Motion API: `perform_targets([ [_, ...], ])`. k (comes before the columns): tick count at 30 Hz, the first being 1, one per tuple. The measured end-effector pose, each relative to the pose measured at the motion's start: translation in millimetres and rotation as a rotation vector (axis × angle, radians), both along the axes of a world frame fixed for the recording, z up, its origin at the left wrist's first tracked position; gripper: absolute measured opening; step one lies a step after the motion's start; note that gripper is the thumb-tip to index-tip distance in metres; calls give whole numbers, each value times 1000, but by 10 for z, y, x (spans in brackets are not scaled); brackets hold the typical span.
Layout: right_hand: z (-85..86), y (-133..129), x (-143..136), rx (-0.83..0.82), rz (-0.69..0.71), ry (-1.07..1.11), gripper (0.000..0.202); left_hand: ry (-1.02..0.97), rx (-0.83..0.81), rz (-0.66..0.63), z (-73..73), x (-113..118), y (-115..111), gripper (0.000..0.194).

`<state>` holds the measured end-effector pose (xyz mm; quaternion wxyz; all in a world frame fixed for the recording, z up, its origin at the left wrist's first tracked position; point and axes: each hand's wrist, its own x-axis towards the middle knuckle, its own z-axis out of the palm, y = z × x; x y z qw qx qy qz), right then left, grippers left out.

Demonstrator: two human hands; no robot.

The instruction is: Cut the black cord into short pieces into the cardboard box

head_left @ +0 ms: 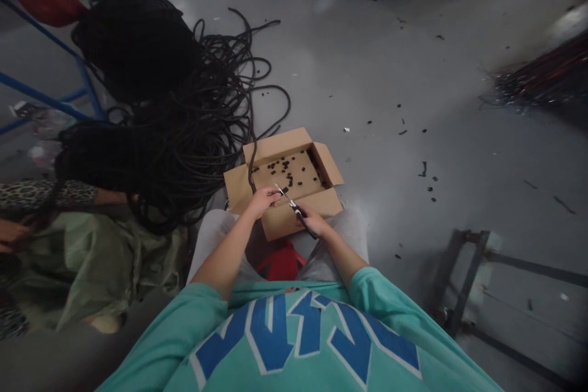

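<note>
An open cardboard box (280,220) rests between my knees, with several small black cut pieces (285,165) scattered on its bottom. My left hand (264,201) is closed on the end of a black tube (251,159), which runs over the box's far left flap from a big tangled heap (184,135). In my right hand (311,220) is a pair of black-handled scissors (299,214), its blades pointing up and left close to my left fingertips. Whether the blades touch the tube I cannot make out.
Left of me sits another person in green trousers (105,257), beside the heap. A blue metal frame (87,86) stands at the left, a metal frame (478,275) at the lower right. A bundle of dark strands (546,79) lies right. Black scraps (423,168) dot the floor.
</note>
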<state>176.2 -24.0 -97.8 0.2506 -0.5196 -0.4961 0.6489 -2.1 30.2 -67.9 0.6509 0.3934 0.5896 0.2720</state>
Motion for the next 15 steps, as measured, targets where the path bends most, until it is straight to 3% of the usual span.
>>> perform_targets([
  [15,-71,-16,-61,37,-43,8,49,79,-12,-24,-34,-11,0,28],
])
